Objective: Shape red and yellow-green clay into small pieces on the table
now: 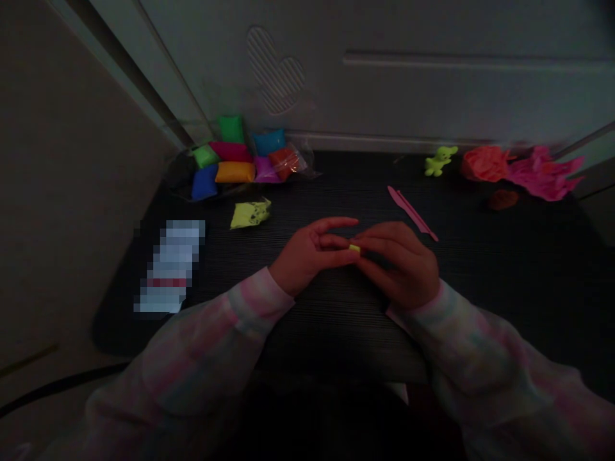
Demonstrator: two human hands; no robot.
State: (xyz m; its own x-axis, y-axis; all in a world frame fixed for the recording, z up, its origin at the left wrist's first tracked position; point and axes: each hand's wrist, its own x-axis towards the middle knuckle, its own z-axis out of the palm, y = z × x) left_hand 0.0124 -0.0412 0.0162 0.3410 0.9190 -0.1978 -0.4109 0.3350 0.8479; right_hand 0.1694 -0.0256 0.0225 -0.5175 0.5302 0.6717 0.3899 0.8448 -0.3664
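Observation:
Both my hands meet over the middle of a dark ribbed table (336,320). Between their fingertips sits a small yellow-green lump of clay (354,248). My left hand (312,253) pinches it from the left with thumb and fingers, the index finger stretched out above. My right hand (401,259) closes on it from the right, knuckles up. Both sleeves are pastel striped.
A clear bag of coloured clay packs (237,160) lies at the back left, an opened yellow-green wrapper (250,213) in front of it. A pink plastic tool (412,212) lies beyond my right hand. Back right: a yellow-green clay figure (439,160), an orange wrapper (484,162), a pink wrapper (545,173).

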